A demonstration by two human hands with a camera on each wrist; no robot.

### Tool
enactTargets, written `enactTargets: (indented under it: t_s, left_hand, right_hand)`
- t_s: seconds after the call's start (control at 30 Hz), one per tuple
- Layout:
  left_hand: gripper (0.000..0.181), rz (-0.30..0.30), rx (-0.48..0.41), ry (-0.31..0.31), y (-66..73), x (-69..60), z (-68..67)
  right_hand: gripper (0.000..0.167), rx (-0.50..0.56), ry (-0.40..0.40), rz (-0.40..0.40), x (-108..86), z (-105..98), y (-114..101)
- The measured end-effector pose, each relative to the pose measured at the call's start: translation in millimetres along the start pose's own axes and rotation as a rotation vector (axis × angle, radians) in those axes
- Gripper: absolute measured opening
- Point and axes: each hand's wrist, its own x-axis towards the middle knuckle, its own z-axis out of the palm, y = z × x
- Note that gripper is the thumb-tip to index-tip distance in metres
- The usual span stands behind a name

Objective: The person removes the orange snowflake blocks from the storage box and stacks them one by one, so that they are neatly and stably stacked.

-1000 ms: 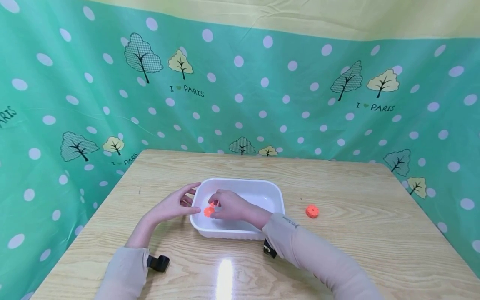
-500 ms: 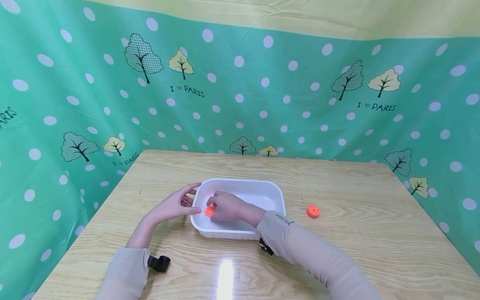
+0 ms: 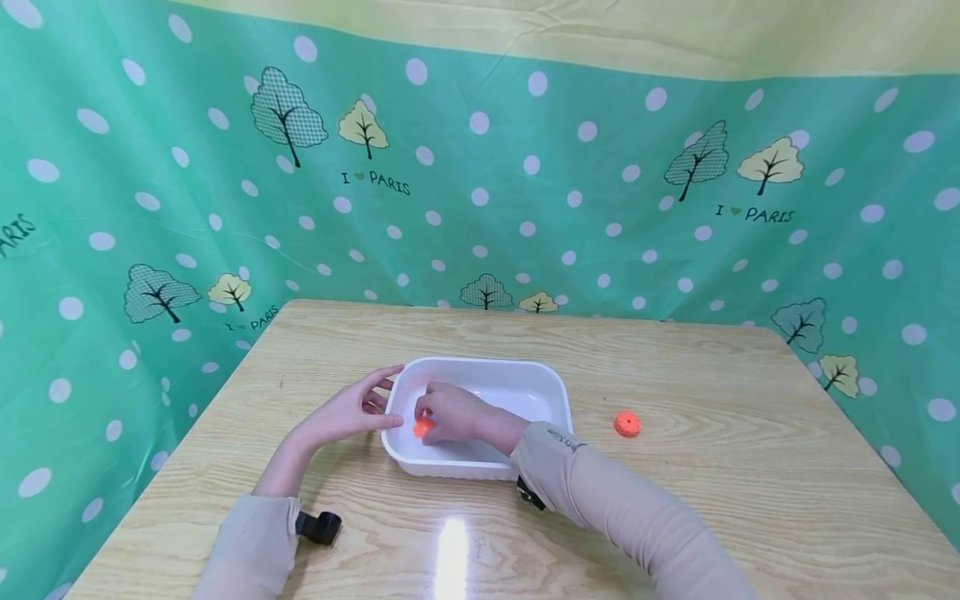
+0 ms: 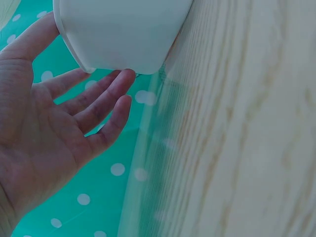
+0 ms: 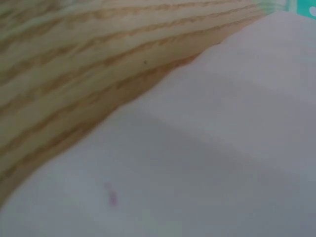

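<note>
My right hand (image 3: pixel 455 413) reaches inside the white plastic tub (image 3: pixel 498 472) in the head view. Its thumb and fingers pinch a small bright orange piece (image 3: pixel 423 427) near the tub's left end, which they partly cover. My left hand (image 3: pixel 347 412) is spread against the left end of the tub, thumb near the front corner. Seen from the left wrist, that hand's fingertips touch the white end wall (image 4: pixel 121 37), its fingers only slightly bent. Only the tub's side (image 5: pixel 212 148), close up, fills most of the right wrist view; the right hand is hidden there.
On the wooden table (image 3: pixel 697 500), to the right of the tub, lies another orange round disc (image 3: pixel 627 423) with a notched edge and small holes. A green dotted curtain (image 3: pixel 480 150) hangs behind the table. A black wrist camera (image 3: pixel 321 527) is strapped at the left sleeve.
Inside the tub, the orange piece has tilted and shifted slightly right as my right fingers closed round it. My left hand and the loose disc stay as they were.
</note>
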Motion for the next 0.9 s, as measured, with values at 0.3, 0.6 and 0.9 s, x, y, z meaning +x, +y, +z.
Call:
enactTargets:
  t_s: [0.3,0.6,0.9]
  left_hand:
    - [0.078,-0.002,0.005,0.002,-0.7,0.1,0.1]
    - [0.079,-0.007,0.005,0.008,1.9,-0.8,0.1]
    - [0.079,-0.007,0.009,0.009,1.9,-0.9,-0.4]
  right_hand:
    - [0.023,0.009,-0.019,0.002,1.1,-1.5,-1.3]
    - [0.02,0.022,-0.004,0.001,1.3,-0.5,-0.2]
    - [0.019,0.014,-0.002,-0.01,1.8,-0.1,-0.1]
